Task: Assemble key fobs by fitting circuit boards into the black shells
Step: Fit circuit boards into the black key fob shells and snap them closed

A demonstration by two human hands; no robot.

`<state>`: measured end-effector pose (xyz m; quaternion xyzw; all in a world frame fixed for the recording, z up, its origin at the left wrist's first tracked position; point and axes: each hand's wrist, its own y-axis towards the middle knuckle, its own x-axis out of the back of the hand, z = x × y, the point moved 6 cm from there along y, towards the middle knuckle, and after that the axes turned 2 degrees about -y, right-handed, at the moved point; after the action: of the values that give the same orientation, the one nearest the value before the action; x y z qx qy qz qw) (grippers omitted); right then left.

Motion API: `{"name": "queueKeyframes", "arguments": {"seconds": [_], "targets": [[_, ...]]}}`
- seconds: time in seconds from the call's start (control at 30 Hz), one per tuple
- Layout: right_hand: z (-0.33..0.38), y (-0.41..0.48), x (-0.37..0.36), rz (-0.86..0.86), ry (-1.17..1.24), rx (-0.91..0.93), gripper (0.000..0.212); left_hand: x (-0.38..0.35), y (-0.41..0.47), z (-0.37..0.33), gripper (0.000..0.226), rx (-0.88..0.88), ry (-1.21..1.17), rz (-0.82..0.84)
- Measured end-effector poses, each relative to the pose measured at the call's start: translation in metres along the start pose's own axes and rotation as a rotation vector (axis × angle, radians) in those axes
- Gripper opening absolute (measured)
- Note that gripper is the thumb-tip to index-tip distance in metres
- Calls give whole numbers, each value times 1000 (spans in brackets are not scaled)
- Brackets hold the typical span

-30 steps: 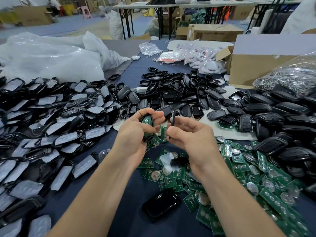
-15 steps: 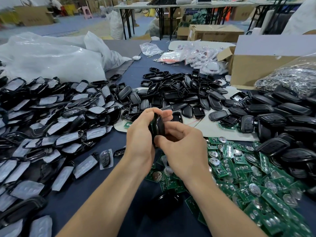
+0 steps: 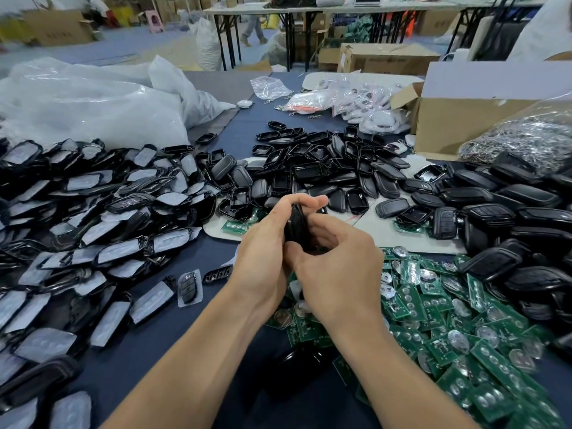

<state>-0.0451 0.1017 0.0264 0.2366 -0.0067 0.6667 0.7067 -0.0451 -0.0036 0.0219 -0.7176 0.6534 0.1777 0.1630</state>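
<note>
A black key fob shell (image 3: pixel 296 226) stands on edge between my two hands above the middle of the table. My left hand (image 3: pixel 266 252) grips it from the left, thumb over its top. My right hand (image 3: pixel 337 261) presses against it from the right with curled fingers. The circuit board inside is hidden. Loose green circuit boards (image 3: pixel 448 329) with round coin cells lie in a heap at the right front. Empty black shells (image 3: pixel 315 168) are piled behind my hands.
Fob halves with grey pads (image 3: pixel 93 230) cover the left side. Closed black fobs (image 3: pixel 510 224) are heaped at the right. A cardboard box (image 3: pixel 458 119), a bag of metal rings (image 3: pixel 526 140) and white plastic bags (image 3: pixel 93 103) stand at the back. One black shell (image 3: pixel 294 366) lies under my arms.
One second ago my hands were apart, the left with a board in a shell and the right with a black piece. They came together and now squeeze one closed fob.
</note>
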Motion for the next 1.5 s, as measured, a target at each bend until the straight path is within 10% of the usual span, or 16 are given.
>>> {"name": "queueKeyframes", "arguments": {"seconds": [0.23,0.77,1.5], "targets": [[-9,10,14,-34,-111,14,41,17,6,-9,36,17,333,-73],[8,4,10,-6,-238,64,59,34,15,-5,32,136,143,-21],[-31,14,6,388,961,-764,25,48,17,-11,33,346,-70,-42]]}}
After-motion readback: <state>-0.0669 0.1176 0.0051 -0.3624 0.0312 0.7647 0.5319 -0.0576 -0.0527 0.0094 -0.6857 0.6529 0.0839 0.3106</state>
